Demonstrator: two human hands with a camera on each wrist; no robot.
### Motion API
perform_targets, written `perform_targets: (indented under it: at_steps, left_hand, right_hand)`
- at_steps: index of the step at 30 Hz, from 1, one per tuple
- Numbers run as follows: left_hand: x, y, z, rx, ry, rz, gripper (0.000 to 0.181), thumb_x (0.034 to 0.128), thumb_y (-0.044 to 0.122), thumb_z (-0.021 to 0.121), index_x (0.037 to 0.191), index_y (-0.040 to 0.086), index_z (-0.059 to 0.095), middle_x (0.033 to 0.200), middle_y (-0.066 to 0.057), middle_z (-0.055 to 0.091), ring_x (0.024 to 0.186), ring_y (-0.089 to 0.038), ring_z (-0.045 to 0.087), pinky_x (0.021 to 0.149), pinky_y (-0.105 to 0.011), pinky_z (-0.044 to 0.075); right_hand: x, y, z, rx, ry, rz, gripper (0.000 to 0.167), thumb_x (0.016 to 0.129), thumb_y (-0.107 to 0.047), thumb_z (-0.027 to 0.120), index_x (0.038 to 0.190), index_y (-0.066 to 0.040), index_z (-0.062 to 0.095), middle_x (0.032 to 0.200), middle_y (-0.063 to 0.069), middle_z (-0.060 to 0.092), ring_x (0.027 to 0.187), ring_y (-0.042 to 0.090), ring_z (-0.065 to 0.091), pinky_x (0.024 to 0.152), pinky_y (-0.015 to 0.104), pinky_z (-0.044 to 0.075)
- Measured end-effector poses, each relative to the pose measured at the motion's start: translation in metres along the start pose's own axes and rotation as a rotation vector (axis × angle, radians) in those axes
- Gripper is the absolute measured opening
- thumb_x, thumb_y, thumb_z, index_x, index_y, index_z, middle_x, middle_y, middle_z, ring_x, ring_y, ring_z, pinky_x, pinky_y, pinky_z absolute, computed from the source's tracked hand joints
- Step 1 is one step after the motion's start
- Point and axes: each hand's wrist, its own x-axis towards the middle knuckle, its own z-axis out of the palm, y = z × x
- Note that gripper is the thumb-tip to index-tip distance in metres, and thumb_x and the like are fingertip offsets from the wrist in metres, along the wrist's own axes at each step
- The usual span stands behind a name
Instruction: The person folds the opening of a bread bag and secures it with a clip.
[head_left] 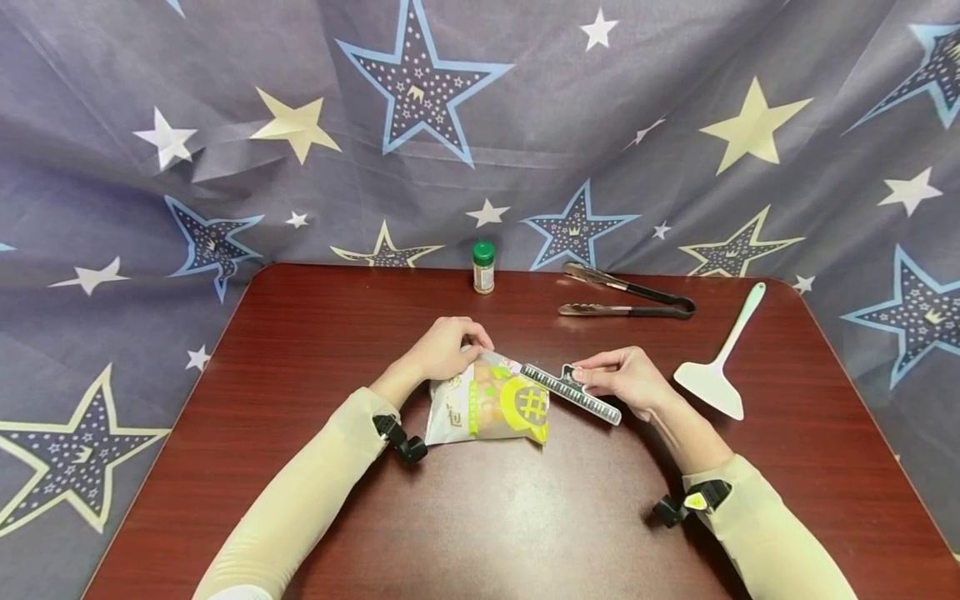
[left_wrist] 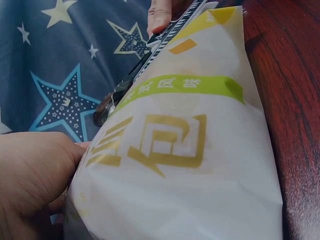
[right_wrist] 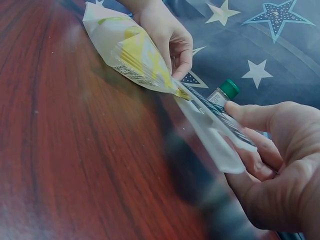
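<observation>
A white and yellow snack bag (head_left: 491,400) lies on the table, with round pale pieces showing through its clear part. Its upper left edge is pinched by my left hand (head_left: 450,346), whose fingertips are partly hidden in the left wrist view. My right hand (head_left: 626,379) squeezes the handle of a long clip (head_left: 573,393) with a piano-key pattern between thumb and fingers. In the right wrist view the clip's two long sides (right_wrist: 212,137) stand apart at their near end, and the far end meets the bag's corner (right_wrist: 182,93).
Behind the bag stands a green-capped shaker bottle (head_left: 483,268). Metal tongs (head_left: 630,296) with black handles lie at the back right. A pale green and white spatula (head_left: 716,379) rests right of my right hand. A star-patterned cloth (head_left: 540,108) hangs behind the table (head_left: 322,300).
</observation>
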Motion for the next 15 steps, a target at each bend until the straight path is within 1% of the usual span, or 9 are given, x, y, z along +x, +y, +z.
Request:
perform_targets:
  at_steps: [5, 15]
  left_hand:
    - [0.0006, -0.0003, 0.0001, 0.001, 0.004, 0.006, 0.020, 0.0951, 0.002, 0.065, 0.099, 0.012, 0.081, 0.093, -0.005, 0.077, 0.093, -0.023, 0.071, 0.093, -0.043, 0.056]
    - [0.0006, -0.0016, 0.0002, 0.007, -0.001, 0.005, 0.020, 0.0958, 0.003, 0.065, 0.099, 0.014, 0.081, 0.092, -0.003, 0.076, 0.092, -0.021, 0.070, 0.093, -0.041, 0.056]
  right_hand:
    - [0.0010, 0.0008, 0.0007, 0.006, -0.014, 0.004, 0.040, 0.094, -0.001, 0.076, 0.124, 0.024, 0.065, 0.090, -0.008, 0.082, 0.082, 0.002, 0.075, 0.075, 0.024, 0.064]
    - [0.0014, 0.0000, 0.0036, -0.001, -0.006, -0.001, 0.041, 0.094, -0.001, 0.076, 0.125, 0.024, 0.064, 0.089, -0.008, 0.081, 0.082, 0.001, 0.074, 0.075, 0.023, 0.063]
